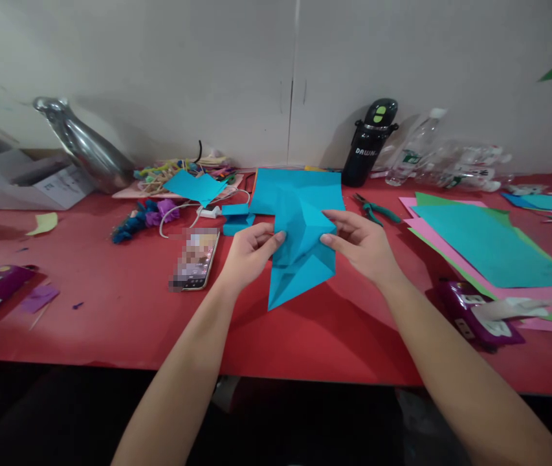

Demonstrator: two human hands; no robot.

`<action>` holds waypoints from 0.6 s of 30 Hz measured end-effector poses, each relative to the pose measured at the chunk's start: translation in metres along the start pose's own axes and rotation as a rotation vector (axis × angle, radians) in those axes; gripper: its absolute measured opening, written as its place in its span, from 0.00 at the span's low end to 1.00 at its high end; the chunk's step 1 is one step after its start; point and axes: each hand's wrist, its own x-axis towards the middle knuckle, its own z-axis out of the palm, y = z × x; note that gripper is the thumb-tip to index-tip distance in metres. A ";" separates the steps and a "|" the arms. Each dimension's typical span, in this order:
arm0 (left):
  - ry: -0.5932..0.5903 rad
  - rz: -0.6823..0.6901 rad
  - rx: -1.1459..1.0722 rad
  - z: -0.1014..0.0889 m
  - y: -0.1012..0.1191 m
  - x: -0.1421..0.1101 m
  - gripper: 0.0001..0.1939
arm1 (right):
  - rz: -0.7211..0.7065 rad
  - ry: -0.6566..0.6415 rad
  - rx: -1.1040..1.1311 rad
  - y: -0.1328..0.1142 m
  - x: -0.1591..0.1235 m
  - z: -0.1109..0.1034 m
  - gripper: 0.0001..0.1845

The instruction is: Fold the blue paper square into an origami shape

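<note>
A creased sheet of blue paper (302,259) is held up between my two hands, above the front half of the red table. Its folds stand out in points, with one corner hanging down toward me. My left hand (255,249) pinches the left edge between thumb and fingers. At the opposite edge, my right hand (356,243) grips the paper the same way. Behind it lies a flat blue sheet (299,184), partly covered by the held one. A small folded blue paper piece (237,223) rests just beyond my left hand.
A phone (197,259) lies left of my left forearm. Pliers (377,210) and a black bottle (371,145) stand or lie behind my right hand. Coloured sheets (494,246) and a purple glue gun (479,317) are on the right. A metal jug (86,145) leans at back left.
</note>
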 end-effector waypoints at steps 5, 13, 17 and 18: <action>-0.056 -0.021 -0.039 0.001 -0.005 0.000 0.15 | 0.007 -0.014 0.049 0.004 -0.002 0.005 0.33; -0.144 -0.043 -0.068 0.003 -0.004 -0.001 0.15 | 0.047 0.048 0.041 0.006 -0.003 0.009 0.32; -0.155 -0.020 -0.044 0.004 -0.004 -0.002 0.16 | 0.057 0.070 0.014 0.003 -0.003 0.011 0.30; -0.156 -0.017 -0.038 0.004 -0.005 -0.002 0.16 | 0.056 0.075 0.008 0.003 -0.003 0.011 0.29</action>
